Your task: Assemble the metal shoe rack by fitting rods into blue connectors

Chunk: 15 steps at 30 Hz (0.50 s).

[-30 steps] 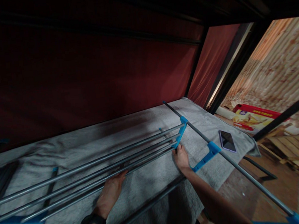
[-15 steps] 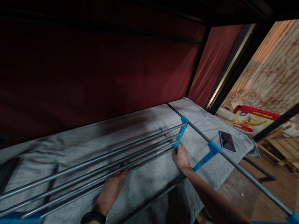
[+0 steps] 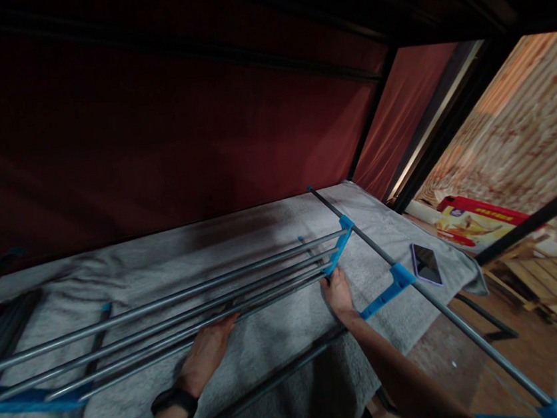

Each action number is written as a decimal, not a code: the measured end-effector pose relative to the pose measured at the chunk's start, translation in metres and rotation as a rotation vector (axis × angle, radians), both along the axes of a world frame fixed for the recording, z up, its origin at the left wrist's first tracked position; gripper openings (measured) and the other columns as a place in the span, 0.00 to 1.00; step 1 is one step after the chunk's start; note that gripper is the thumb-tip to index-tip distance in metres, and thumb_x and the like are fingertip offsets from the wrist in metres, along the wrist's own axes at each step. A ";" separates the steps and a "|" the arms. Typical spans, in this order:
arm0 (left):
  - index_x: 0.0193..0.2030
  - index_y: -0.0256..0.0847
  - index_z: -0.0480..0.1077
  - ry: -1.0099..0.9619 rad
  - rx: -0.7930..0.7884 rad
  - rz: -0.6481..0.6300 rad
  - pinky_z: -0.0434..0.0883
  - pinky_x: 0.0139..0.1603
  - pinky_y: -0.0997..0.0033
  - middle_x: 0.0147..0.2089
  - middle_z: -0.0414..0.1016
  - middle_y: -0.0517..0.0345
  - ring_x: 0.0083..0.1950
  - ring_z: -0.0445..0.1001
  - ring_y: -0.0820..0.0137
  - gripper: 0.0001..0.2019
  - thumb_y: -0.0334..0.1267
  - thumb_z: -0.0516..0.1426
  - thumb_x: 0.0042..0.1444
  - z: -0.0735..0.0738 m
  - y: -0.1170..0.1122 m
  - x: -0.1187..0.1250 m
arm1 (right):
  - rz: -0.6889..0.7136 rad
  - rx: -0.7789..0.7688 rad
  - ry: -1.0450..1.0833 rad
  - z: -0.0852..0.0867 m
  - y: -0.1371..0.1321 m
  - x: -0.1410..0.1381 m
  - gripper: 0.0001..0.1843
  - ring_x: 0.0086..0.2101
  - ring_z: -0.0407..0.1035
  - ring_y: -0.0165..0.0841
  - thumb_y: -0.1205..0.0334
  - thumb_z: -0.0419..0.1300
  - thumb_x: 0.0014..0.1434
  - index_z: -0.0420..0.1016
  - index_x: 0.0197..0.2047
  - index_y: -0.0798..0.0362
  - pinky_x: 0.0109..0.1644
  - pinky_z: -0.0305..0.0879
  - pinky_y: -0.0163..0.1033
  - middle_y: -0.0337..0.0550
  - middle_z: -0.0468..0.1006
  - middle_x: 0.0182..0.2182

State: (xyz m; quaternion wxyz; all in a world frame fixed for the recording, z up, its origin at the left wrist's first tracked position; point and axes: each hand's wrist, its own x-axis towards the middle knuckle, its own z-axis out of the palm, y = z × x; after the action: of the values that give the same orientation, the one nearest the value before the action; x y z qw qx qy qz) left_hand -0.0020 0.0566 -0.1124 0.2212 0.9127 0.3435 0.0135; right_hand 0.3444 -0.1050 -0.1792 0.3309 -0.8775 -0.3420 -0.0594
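Observation:
A rack of several parallel grey metal tubes runs across the cloth-covered surface, joined to a blue plastic bracket on the right. My left hand, with a dark band on its wrist, grips the nearest tube around its middle; the fingertips are partly hidden behind it. At the lower end of the blue bracket, my right hand has its fingers closed where the tube meets it. That bracket sits on a long grey pole. A second blue bracket juts from the pole beside my right forearm.
A phone lies on the grey cloth right of the pole. Another blue bracket holds the tubes' left ends. Beyond the bed's dark frame are a red and yellow box and a slatted wooden piece. A dark red panel stands behind.
The view has shifted very slightly. Both hands keep their places on the tube and the bracket, and the rack looks unmoved.

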 end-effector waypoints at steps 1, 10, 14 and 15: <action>0.68 0.46 0.75 0.006 -0.003 0.000 0.71 0.71 0.56 0.66 0.79 0.51 0.67 0.78 0.58 0.24 0.33 0.48 0.71 0.001 -0.001 0.000 | 0.000 0.000 -0.003 -0.001 0.000 0.000 0.10 0.48 0.73 0.45 0.63 0.55 0.64 0.69 0.48 0.51 0.56 0.71 0.48 0.52 0.77 0.44; 0.68 0.46 0.75 -0.022 -0.023 -0.009 0.69 0.73 0.57 0.66 0.79 0.53 0.68 0.78 0.60 0.25 0.35 0.46 0.71 -0.007 0.003 -0.003 | -0.004 0.009 -0.021 -0.003 0.003 0.000 0.08 0.46 0.72 0.45 0.62 0.53 0.66 0.68 0.47 0.51 0.54 0.71 0.49 0.53 0.76 0.43; 0.68 0.44 0.75 -0.043 -0.023 0.003 0.68 0.74 0.59 0.67 0.78 0.53 0.69 0.76 0.60 0.25 0.39 0.46 0.72 -0.012 0.004 -0.005 | -0.007 0.015 -0.021 -0.004 0.003 0.001 0.07 0.45 0.71 0.44 0.62 0.53 0.65 0.68 0.46 0.51 0.53 0.71 0.49 0.53 0.76 0.42; 0.68 0.44 0.75 -0.049 -0.023 0.005 0.68 0.74 0.58 0.68 0.77 0.54 0.69 0.76 0.60 0.25 0.39 0.46 0.71 -0.012 0.003 -0.005 | -0.006 0.018 -0.021 -0.004 0.003 0.002 0.07 0.45 0.71 0.44 0.62 0.53 0.65 0.68 0.46 0.51 0.53 0.71 0.49 0.52 0.76 0.42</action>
State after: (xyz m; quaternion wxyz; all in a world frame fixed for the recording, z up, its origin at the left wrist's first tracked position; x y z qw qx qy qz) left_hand -0.0074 0.0601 -0.1242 0.2399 0.9085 0.3405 0.0327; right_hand 0.3461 -0.1018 -0.1828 0.3348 -0.8749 -0.3423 -0.0729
